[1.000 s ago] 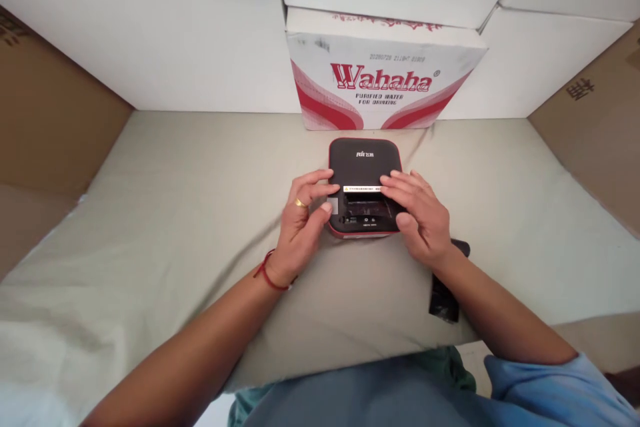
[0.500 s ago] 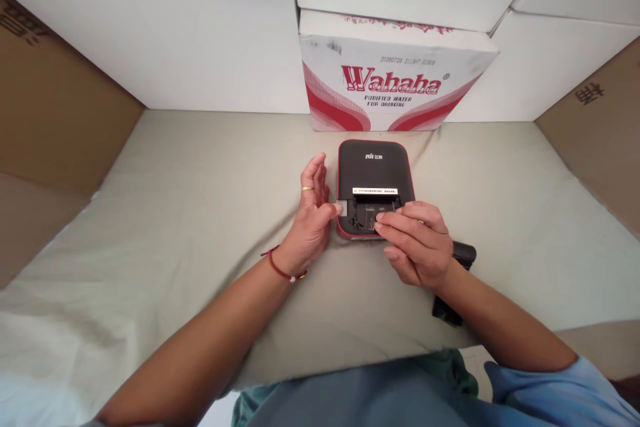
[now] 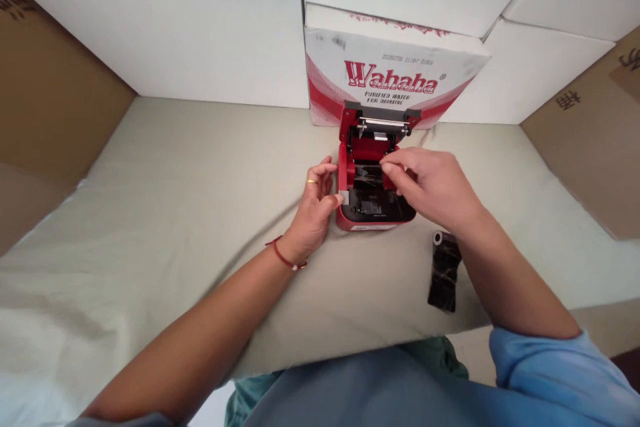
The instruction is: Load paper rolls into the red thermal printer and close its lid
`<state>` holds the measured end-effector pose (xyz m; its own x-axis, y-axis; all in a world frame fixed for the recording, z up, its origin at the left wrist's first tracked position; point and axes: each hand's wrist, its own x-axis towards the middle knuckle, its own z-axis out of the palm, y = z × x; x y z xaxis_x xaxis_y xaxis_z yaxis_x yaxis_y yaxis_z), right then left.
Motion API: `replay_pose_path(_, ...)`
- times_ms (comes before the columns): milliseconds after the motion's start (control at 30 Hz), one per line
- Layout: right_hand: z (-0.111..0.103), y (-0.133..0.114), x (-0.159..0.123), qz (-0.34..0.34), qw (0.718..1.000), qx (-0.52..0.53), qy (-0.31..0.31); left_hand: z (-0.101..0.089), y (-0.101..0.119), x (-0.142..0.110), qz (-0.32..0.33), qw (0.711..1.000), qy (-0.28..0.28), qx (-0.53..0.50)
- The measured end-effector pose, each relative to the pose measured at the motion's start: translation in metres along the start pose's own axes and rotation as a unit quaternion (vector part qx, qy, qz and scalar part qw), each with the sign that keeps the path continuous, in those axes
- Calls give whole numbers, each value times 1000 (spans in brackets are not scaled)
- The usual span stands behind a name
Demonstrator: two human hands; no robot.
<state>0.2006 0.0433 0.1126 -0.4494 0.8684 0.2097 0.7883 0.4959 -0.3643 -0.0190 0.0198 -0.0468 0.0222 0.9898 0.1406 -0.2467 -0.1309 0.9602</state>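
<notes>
Just opened: printer (image 3: 380, 205), baring black roll (image 3: 369, 175) for access; left fingers (image 3: 321, 172) unclenched, thumb (image 3: 334, 201) at grey latch (image 3: 345, 197); right fingers (image 3: 400, 157) near roll, grasp impossible to tell.

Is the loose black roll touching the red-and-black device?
Apart: the head view shows a strip of cloth between the black roll and the red-and-black device's near right corner.

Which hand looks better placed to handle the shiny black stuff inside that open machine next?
Probably the right hand: its fingertips are over the machine, beside the shiny black stuff inside. The left hand is at the machine's left side, thumb by the grey tab.
</notes>
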Motion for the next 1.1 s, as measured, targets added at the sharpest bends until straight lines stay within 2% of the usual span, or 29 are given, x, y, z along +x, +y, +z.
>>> replay_pose_path(67,3,0,24,24,990,-107,-83,1,2,0,6,1000,-11,-6)
replay_pose_path(133,14,3,42,28,977,-177,-117,2,3,0,9,1000,-11,-9)
replay_pose_path(233,32,10,57,7,973,-204,-110,1,3,-1,9,1000,-9,2)
replay_pose_path(333,40,13,59,-9,969,-217,-115,0,1,-1,12,1000,-16,10)
replay_pose_path(500,32,5,55,25,963,-224,-145,-1,-4,1,9,1000,-11,6)
replay_pose_path(633,23,-3,47,63,971,-192,-130,1,-4,2,8,1000,-16,-5)
replay_pose_path(733,8,-10,35,70,980,-149,-115,2,-1,2,5,1000,-11,-9)
replay_pose_path(833,-26,-13,9,57,992,-13,-108,3,0,2,-1,1000,-7,-17)
replay_pose_path(900,-53,-10,-16,47,987,107,-112,2,-1,2,3,1000,-9,-12)
replay_pose_path(967,-72,-2,-44,57,969,205,-123,1,-3,3,9,1000,-9,-1)
replay_pose_path(1033,-71,6,-68,79,951,257,-152,0,-3,3,12,1000,-5,7)
replay_pose_path(1100,-50,12,-87,101,942,260,-186,0,-3,4,15,1000,1,9)
